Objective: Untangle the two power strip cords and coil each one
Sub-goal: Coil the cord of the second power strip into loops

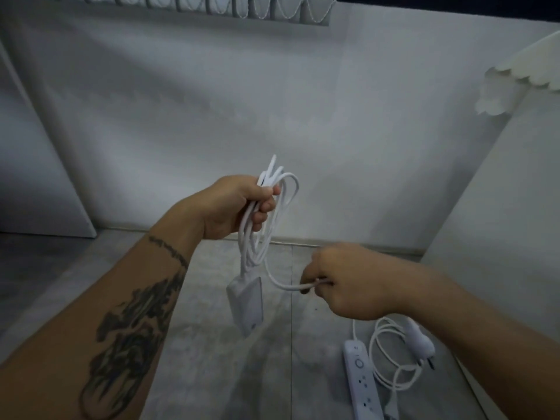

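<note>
Head view, the only view. Counts: two hands, two power strips, two white cords, one plug showing.

Your left hand (236, 207), centre of frame, has its fingers curled round several loops of the first cord (269, 177), held up in the air. The first power strip (245, 307) hangs from those loops below the hand, a white rounded plastic block, tilted. One strand sags across to your right hand (348, 283), right of centre, where the fingers pinch it near its end.

The second power strip (360, 380) lies on the floor (212, 359) at lower right, long and white with a round button and socket holes. Its cord (374, 350) lies just beside it in loose round loops, apart from the first cord. The plug (421, 344) is rounded, with pins, beside those loops.

Hidden or unclear: the first cord's end is inside your right hand, so you cannot tell if a plug is there. The second strip is cut off by the bottom edge. Your right forearm covers part of the floor loops. The hanging strip is blurred.

The floor is grey tile with thin joints; the wall (272, 101) is plain white.
</note>
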### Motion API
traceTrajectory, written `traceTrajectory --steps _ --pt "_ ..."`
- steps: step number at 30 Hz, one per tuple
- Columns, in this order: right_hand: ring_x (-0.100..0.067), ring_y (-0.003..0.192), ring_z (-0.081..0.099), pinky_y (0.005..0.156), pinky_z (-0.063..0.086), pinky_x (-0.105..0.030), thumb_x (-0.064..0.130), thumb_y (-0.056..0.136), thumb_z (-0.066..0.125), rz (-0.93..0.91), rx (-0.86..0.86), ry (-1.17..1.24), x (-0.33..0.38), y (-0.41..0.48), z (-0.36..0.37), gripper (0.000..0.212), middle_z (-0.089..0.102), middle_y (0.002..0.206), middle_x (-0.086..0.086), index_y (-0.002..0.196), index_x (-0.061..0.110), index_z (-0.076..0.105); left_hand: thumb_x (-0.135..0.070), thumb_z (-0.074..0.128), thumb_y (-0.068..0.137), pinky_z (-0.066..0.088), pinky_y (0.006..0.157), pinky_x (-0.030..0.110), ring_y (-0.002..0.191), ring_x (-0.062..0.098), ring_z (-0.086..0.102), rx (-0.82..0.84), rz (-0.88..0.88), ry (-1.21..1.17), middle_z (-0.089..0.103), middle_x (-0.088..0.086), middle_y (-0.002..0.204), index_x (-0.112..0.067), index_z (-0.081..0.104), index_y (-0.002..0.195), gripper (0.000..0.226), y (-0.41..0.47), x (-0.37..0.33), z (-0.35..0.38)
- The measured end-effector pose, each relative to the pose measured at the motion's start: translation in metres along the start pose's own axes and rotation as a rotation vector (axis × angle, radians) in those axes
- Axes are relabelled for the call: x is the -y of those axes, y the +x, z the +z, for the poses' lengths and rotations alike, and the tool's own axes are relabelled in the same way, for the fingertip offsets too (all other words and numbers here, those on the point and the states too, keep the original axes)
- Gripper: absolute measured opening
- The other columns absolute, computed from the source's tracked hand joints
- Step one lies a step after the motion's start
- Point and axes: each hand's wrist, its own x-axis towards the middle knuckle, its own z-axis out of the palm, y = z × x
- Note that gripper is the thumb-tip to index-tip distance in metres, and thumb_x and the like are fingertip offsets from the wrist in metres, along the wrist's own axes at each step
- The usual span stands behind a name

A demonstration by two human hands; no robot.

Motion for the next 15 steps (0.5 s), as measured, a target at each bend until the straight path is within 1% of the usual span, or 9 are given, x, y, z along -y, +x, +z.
traceTrajectory --steps 2,4,5,6,7,8,11,13,15 --pt "-0.015 0.091 0.058 0.080 0.048 -0.033 0.022 0.089 0.055 -0.085 -0.074 0.038 0.010 0.001 -0.018 0.026 0.062 0.091 0.008 0.108 0.027 0.071 -0.007 0.040 0.099 0.040 0.052 0.026 0.051 0.013 0.044 0.025 -0.027 0.044 0.050 0.002 0.064 -0.007 0.054 0.104 0.015 0.001 0.004 0.009" --pt "-0.005 0.080 0.055 0.074 0.044 -0.024 0.022 0.088 0.063 -0.143 -0.213 0.088 0.014 0.002 -0.035 0.018 0.057 0.082 0.014 0.102 0.027 0.071 -0.006 0.045 0.097 0.042 0.053 0.027 0.053 0.016 0.048 0.053 -0.043 0.086 0.053 0.006 0.066 -0.005 0.059 0.105 0.016 0.000 0.007 0.019" --pt "-0.003 0.073 0.054 0.068 0.042 -0.019 0.021 0.085 0.067 -0.154 -0.312 0.128 0.014 0.003 -0.041 0.013 0.058 0.076 0.014 0.096 0.027 0.071 -0.004 0.048 0.094 0.044 0.052 0.027 0.053 0.017 0.050 0.060 -0.043 0.102 0.055 0.008 0.067 -0.003 0.063 0.099 0.016 0.000 0.008 0.024" --pt "-0.002 0.067 0.053 0.061 0.039 -0.014 0.020 0.082 0.072 -0.157 -0.413 0.180 0.012 0.002 -0.045 0.009 0.057 0.069 0.014 0.089 0.026 0.070 -0.001 0.050 0.091 0.045 0.051 0.027 0.051 0.018 0.052 0.068 -0.042 0.107 0.057 0.011 0.065 -0.003 0.066 0.087 0.017 -0.001 0.008 0.027" --pt "-0.003 0.061 0.053 0.055 0.037 -0.013 0.018 0.080 0.074 -0.153 -0.506 0.228 0.009 0.002 -0.048 0.011 0.055 0.063 0.013 0.083 0.024 0.066 0.000 0.050 0.089 0.046 0.050 0.026 0.049 0.019 0.053 0.089 -0.048 0.101 0.057 0.012 0.063 -0.003 0.066 0.076 0.021 -0.002 0.008 0.030" --pt "-0.006 0.056 0.051 0.052 0.036 -0.014 0.015 0.078 0.075 -0.149 -0.587 0.256 0.005 0.003 -0.049 0.016 0.053 0.059 0.011 0.079 0.022 0.061 -0.002 0.049 0.091 0.046 0.049 0.026 0.049 0.019 0.053 0.122 -0.061 0.088 0.056 0.011 0.061 -0.003 0.062 0.072 0.023 -0.004 0.008 0.033" --pt "-0.015 0.052 0.043 0.049 0.036 -0.025 0.010 0.079 0.071 -0.135 -0.773 0.201 -0.008 0.005 -0.047 0.023 0.049 0.057 0.006 0.078 0.015 0.049 -0.010 0.046 0.096 0.048 0.049 0.027 0.050 0.020 0.052 0.192 -0.125 0.043 0.054 0.010 0.064 -0.003 0.058 0.087 0.017 -0.007 0.004 0.034" --pt "-0.016 0.054 0.042 0.051 0.038 -0.031 0.013 0.081 0.071 -0.103 -0.856 0.157 -0.017 0.006 -0.044 0.024 0.049 0.062 0.003 0.078 0.013 0.047 -0.014 0.044 0.097 0.049 0.048 0.026 0.047 0.019 0.053 0.203 -0.154 0.005 0.055 0.010 0.063 -0.002 0.059 0.097 0.020 -0.008 0.001 0.032" --pt "-0.018 0.056 0.041 0.052 0.038 -0.033 0.017 0.083 0.071 -0.080 -0.902 0.145 -0.026 0.005 -0.041 0.027 0.048 0.064 0.002 0.078 0.013 0.045 -0.018 0.042 0.097 0.048 0.045 0.024 0.045 0.017 0.051 0.235 -0.165 -0.033 0.053 0.009 0.060 -0.001 0.059 0.101 0.024 -0.010 -0.002 0.030"
